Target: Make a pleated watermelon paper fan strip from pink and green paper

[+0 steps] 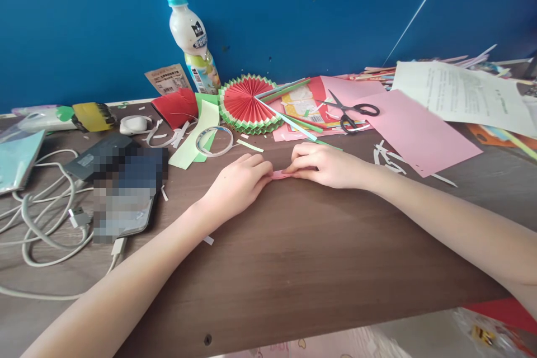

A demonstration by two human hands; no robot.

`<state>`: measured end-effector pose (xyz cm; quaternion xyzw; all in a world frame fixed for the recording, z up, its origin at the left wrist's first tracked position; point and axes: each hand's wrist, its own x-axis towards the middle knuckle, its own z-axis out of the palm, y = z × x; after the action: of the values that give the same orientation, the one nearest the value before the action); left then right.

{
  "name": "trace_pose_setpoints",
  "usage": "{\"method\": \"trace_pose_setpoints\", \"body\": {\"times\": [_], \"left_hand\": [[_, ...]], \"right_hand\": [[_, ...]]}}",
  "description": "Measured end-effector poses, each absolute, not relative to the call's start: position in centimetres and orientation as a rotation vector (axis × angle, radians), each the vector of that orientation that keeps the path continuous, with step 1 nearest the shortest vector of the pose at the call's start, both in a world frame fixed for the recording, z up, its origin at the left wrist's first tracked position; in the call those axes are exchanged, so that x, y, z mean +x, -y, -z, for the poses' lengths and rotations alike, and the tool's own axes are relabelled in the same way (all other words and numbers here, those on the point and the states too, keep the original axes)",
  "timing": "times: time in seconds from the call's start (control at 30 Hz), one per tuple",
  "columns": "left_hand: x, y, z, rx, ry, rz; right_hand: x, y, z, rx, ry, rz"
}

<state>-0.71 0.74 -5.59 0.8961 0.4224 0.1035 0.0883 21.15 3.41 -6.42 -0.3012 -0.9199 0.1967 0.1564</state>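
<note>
A narrow folded strip of pink paper [280, 174] lies low over the table between my two hands. My left hand [242, 183] pinches its left end, fingers closed. At the other end, the fingertips of my right hand [323, 164] press on the strip, closed as well. Much of the paper is hidden under the fingers. Just beyond my hands sits a pleated red, white and green paper fan [246, 102]. Black-handled scissors [352, 113] rest on pink paper sheets [432, 128] past my right hand. A roll of tape [215, 141] lies beyond my left hand on green paper strips [184, 148].
A bottle with a blue cap [188, 33] stands against the blue wall [293, 5]. On the left are a phone [140, 218], a dark box [103, 155] and tangled white cables [31, 235]. White paper scraps [388, 158] and a printed sheet [470, 95] lie on the right.
</note>
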Motion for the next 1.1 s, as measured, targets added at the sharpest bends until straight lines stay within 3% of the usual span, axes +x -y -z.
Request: {"method": "trace_pose_setpoints", "body": {"times": [0.3,1.1], "left_hand": [[-1.8,-2.5,5.2,2.192,-1.309,-0.433],[-2.0,-2.9,4.9,2.198,-1.349,-0.407]], "right_hand": [[20.8,-3.7,6.2,-1.262,2.301,-0.940],[20.5,-4.0,6.7,-1.268,2.295,-0.858]]}}
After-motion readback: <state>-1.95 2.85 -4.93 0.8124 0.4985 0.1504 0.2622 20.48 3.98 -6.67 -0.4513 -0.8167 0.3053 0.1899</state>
